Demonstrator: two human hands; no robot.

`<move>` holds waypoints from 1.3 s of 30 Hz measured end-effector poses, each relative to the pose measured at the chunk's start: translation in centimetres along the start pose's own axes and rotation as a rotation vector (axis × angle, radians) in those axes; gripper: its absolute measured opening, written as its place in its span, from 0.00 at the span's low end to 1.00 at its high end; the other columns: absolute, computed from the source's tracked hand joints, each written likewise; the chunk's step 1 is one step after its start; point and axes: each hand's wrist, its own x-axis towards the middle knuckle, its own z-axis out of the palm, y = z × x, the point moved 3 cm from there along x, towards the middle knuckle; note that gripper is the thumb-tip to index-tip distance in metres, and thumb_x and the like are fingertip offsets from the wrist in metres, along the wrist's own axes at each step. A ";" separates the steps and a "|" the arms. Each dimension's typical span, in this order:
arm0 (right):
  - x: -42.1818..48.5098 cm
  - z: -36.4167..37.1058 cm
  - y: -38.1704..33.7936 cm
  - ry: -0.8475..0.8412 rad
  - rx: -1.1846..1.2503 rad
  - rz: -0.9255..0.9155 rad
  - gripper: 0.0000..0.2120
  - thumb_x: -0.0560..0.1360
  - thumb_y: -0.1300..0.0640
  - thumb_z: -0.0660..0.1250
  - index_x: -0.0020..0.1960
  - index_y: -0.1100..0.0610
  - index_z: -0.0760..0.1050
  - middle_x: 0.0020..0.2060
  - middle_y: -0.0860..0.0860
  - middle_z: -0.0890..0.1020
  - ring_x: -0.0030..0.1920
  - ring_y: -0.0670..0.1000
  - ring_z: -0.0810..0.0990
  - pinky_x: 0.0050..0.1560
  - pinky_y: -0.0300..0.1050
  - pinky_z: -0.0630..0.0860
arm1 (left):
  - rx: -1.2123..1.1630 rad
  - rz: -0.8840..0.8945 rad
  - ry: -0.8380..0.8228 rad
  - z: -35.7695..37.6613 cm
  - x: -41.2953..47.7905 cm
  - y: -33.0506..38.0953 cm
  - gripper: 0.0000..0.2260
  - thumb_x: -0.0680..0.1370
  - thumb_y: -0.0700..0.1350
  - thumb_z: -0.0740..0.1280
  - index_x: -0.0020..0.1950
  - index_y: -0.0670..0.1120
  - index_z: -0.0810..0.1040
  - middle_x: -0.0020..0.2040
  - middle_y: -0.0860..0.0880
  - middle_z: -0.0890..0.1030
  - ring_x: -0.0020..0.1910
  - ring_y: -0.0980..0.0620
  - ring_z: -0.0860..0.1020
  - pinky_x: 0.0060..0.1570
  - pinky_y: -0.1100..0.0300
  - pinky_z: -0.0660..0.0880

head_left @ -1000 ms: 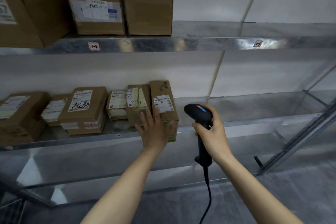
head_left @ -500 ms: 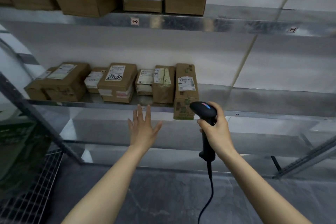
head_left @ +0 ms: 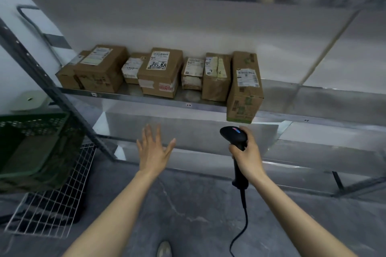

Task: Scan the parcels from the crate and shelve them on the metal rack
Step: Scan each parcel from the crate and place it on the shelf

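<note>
Seems to be between parcels right now: left hand (head_left: 153, 152) spread flat and empty below the metal rack's (head_left: 313, 100) middle shelf, right hand (head_left: 246, 158) wrapped round the scanner (head_left: 234, 134) handle. Row of parcels (head_left: 159, 73) already sitting up there. Next up, probably: swing left to the green crate (head_left: 31, 142) and grab another.
</note>
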 end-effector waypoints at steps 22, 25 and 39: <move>15.1 12.9 18.4 0.042 -0.211 0.136 0.27 0.75 0.69 0.63 0.72 0.57 0.60 0.51 0.53 0.75 0.46 0.53 0.75 0.39 0.35 0.70 | 0.001 0.043 -0.079 17.0 13.9 -9.7 0.36 0.76 0.65 0.50 0.79 0.48 0.47 0.79 0.41 0.48 0.77 0.42 0.46 0.73 0.40 0.47; 17.5 13.9 21.3 0.035 -0.208 0.153 0.28 0.75 0.69 0.62 0.72 0.55 0.60 0.50 0.54 0.77 0.45 0.53 0.76 0.38 0.39 0.70 | -0.031 0.032 -0.073 20.1 15.6 -10.1 0.36 0.75 0.65 0.49 0.79 0.48 0.47 0.79 0.42 0.47 0.77 0.42 0.45 0.72 0.40 0.46; 27.4 18.4 30.6 0.060 -0.188 0.151 0.28 0.76 0.67 0.60 0.73 0.56 0.59 0.56 0.60 0.77 0.47 0.54 0.75 0.43 0.43 0.70 | -0.094 0.037 0.005 29.8 21.2 -11.8 0.33 0.79 0.61 0.54 0.79 0.49 0.47 0.79 0.43 0.45 0.77 0.45 0.44 0.73 0.42 0.45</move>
